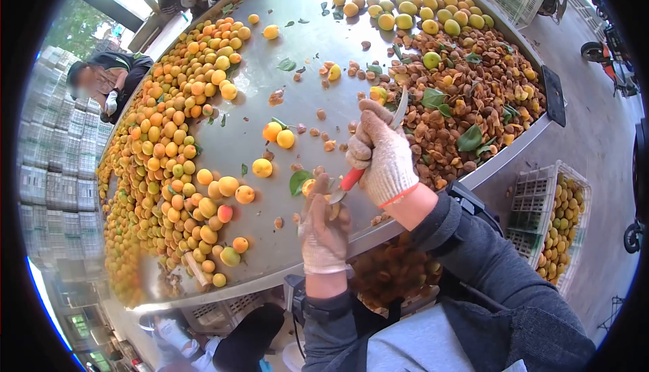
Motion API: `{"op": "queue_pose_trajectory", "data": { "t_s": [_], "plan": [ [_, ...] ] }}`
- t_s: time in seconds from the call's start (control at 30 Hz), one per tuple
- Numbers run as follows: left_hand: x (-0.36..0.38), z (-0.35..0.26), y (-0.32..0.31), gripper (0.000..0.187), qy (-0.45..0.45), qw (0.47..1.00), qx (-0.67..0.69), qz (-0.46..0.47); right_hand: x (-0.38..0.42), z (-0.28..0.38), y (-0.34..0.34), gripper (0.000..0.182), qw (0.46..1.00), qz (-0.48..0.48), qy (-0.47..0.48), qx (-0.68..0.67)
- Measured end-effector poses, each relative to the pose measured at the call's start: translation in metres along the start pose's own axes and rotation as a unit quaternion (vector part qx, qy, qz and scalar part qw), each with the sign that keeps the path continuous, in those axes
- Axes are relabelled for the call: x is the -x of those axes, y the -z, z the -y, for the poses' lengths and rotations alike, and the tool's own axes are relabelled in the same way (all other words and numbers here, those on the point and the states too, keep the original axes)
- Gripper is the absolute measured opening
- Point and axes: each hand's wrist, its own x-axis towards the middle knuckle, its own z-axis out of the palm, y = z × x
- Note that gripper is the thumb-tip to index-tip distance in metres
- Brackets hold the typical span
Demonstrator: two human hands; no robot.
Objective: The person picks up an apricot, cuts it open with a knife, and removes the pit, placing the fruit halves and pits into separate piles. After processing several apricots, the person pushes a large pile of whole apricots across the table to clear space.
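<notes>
My right hand (pixel 384 152), in a whitish work glove, is closed round the red handle (pixel 352 178) of a knife. A curved metal blade (pixel 401 107) sticks out above that fist, and a second metal part shows below the handle, beside my left hand. My left hand (pixel 326 226), gloved too, is raised with its fingers bent round a yellow-orange fruit (pixel 308 187), partly hidden by the fingers. A green leaf (pixel 298 182) lies just left of the fingertips. Two orange fruits (pixel 284 139) and another (pixel 262 168) rest on the metal table beyond.
The metal table (pixel 257 101) bears a long heap of apricots (pixel 169 142) at left and a brown heap of pits and scraps (pixel 460 95) at right. A phone (pixel 553 95) lies on the right edge. Crates (pixel 574 226) stand beside it. Co-workers (pixel 111 81) are at the left.
</notes>
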Motion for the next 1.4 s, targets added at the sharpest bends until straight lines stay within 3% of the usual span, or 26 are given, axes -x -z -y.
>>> {"op": "queue_pose_trajectory", "data": {
  "t_s": [0.07,0.2,0.27,0.3,0.37,0.4,0.43,0.47,0.5,0.57,0.7,0.77,0.8,0.87,0.9,0.93,1.0,1.03,1.1,1.13,1.2,1.23,1.27,1.3,1.37,1.4],
  "plan": [
    [-0.002,-0.001,0.003,0.051,-0.131,0.991,-0.012,-0.024,-0.001,0.011,-0.002,0.014,0.995,0.029,0.067,0.073],
    [0.004,-0.013,0.005,0.061,-0.146,0.988,-0.007,-0.041,0.006,0.029,-0.006,0.017,0.975,0.069,0.143,0.158],
    [0.003,-0.019,0.013,0.059,-0.234,0.969,-0.055,-0.061,0.006,0.031,-0.004,0.018,0.97,0.076,0.157,0.171],
    [0.001,-0.024,0.024,0.059,-0.233,0.969,-0.057,-0.06,0.007,0.033,-0.004,0.018,0.967,0.078,0.15,0.189],
    [-0.006,-0.03,0.045,0.05,-0.22,0.937,-0.22,-0.162,0.01,0.034,-0.005,0.019,0.965,0.08,0.145,0.204],
    [-0.008,-0.03,0.039,0.05,-0.219,0.936,-0.223,-0.16,0.011,0.034,-0.007,0.019,0.965,0.07,0.137,0.213],
    [-0.011,-0.03,0.029,0.043,-0.296,0.838,-0.427,-0.171,0.012,0.033,-0.008,0.019,0.965,0.061,0.129,0.222],
    [-0.014,-0.03,0.022,0.036,-0.356,0.691,-0.605,-0.172,0.013,0.033,-0.008,0.019,0.965,0.061,0.13,0.22],
    [-0.022,-0.024,0.025,0.036,-0.357,0.691,-0.605,-0.171,0.014,0.032,-0.008,0.019,0.965,0.067,0.119,0.222],
    [-0.045,-0.009,0.039,0.031,-0.3,0.483,-0.796,-0.209,0.016,0.033,-0.008,0.018,0.966,0.079,0.107,0.221],
    [-0.039,-0.018,0.026,0.036,-0.22,0.499,-0.813,-0.205,0.016,0.04,-0.007,0.018,0.969,0.073,0.105,0.212],
    [-0.031,-0.021,0.022,0.031,-0.247,0.619,-0.718,-0.202,0.014,0.046,-0.007,0.018,0.972,0.084,0.098,0.195],
    [-0.027,-0.02,0.022,0.031,-0.249,0.617,-0.719,-0.201,0.016,0.049,-0.01,0.018,0.973,0.084,0.099,0.192],
    [-0.019,-0.018,0.023,0.027,-0.315,0.834,-0.432,-0.137,0.023,0.057,-0.019,0.018,0.96,0.058,0.052,0.269],
    [-0.003,-0.024,0.004,0.027,-0.285,0.859,-0.4,-0.142,0.024,0.056,-0.02,0.018,0.961,0.059,0.052,0.266],
    [0.011,-0.028,-0.008,0.027,-0.287,0.858,-0.402,-0.143,0.025,0.054,-0.02,0.018,0.953,0.067,0.031,0.293],
    [0.038,-0.032,-0.017,0.034,-0.188,0.874,-0.425,-0.142,0.026,0.05,-0.021,0.017,0.944,0.082,0.002,0.32],
    [0.05,-0.029,-0.012,0.034,-0.192,0.872,-0.424,-0.15,0.026,0.049,-0.021,0.017,0.942,0.086,0.017,0.324],
    [0.074,-0.021,-0.003,0.035,-0.212,0.82,-0.523,0.09,0.024,0.047,-0.021,0.016,0.941,0.078,0.04,0.326],
    [0.079,-0.022,-0.003,0.035,-0.214,0.819,-0.526,0.083,0.023,0.049,-0.021,0.017,0.944,0.074,0.045,0.319],
    [0.087,-0.026,-0.004,0.039,-0.265,0.689,-0.663,0.129,0.021,0.051,-0.021,0.018,0.954,0.073,0.038,0.288],
    [0.083,-0.037,-0.001,0.047,-0.296,0.63,-0.715,0.069,0.02,0.051,-0.02,0.018,0.954,0.075,0.036,0.288],
    [0.066,-0.044,0.017,0.048,-0.279,0.767,-0.577,-0.029,0.019,0.051,-0.019,0.018,0.957,0.075,0.034,0.277],
    [0.041,-0.049,0.046,0.05,-0.248,0.868,-0.412,-0.125,0.019,0.05,-0.018,0.018,0.96,0.075,0.031,0.267],
    [-0.003,-0.078,0.096,0.047,-0.336,0.784,-0.483,-0.199,0.02,0.048,-0.018,0.017,0.958,0.072,0.026,0.275],
    [-0.019,-0.088,0.109,0.047,-0.338,0.784,-0.482,-0.196,0.02,0.047,-0.018,0.017,0.956,0.067,0.021,0.284]
  ]
}}
